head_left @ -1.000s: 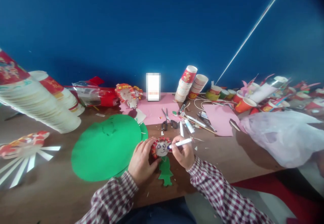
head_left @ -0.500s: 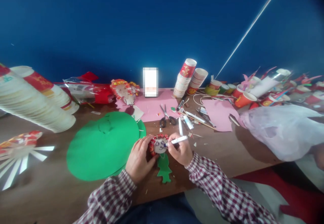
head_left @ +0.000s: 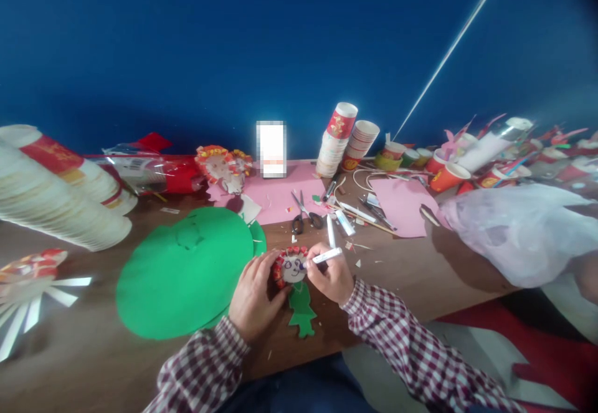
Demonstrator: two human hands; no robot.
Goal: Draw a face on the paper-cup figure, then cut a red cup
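Note:
A small paper figure (head_left: 292, 274) lies on the table before me, with a drawn face, a red ruffled rim and a green paper body (head_left: 301, 307) below. My left hand (head_left: 253, 298) is curled around the left side of its head, thumb at the lower edge. Pinched in my right hand (head_left: 333, 278) is a white marker (head_left: 328, 255), its dark tip at the right side of the face. Whether the tip touches the paper I cannot tell. Large green paper (head_left: 182, 276) lies left of my left hand.
Scissors (head_left: 306, 212), a glue tube (head_left: 344, 222) and paper scraps lie beyond my hands. Stacked paper cups stand at the left (head_left: 70, 195) and back (head_left: 337, 142). Pink paper (head_left: 402, 204) and a translucent plastic bag (head_left: 514, 232) are to the right. A fringed paper cup (head_left: 35, 282) sits at far left.
The view has shifted slightly, so most things on the table appear a little further left. Both hands keep their hold, and the marker tip stays near the right side of the face.

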